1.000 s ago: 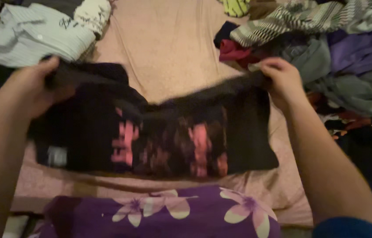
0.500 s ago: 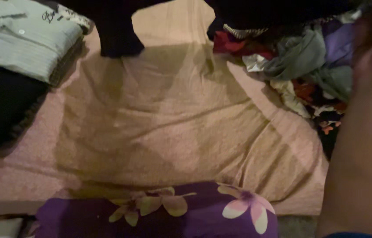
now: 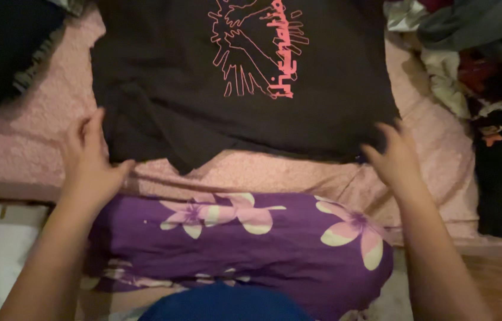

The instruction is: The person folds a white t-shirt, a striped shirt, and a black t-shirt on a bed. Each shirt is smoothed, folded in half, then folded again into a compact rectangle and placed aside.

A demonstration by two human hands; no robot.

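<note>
Black T-shirt, pink print, flat on pink blanket. Left hand, right hand open at hem. Risk: hem likely bunches if tugged unevenly.

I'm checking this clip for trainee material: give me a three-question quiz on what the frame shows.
1. True or false: the black T-shirt lies spread flat on the pink bedspread with its pink print facing up.
2. Which lies nearest the person, below both hands? A) a striped shirt B) the purple flowered cloth C) a white towel
3. Fill in: the left hand and the right hand are both at the shirt's near ____.

Key
1. True.
2. B.
3. Edge; the fingers of both hands are spread open and clamp nothing.
</note>
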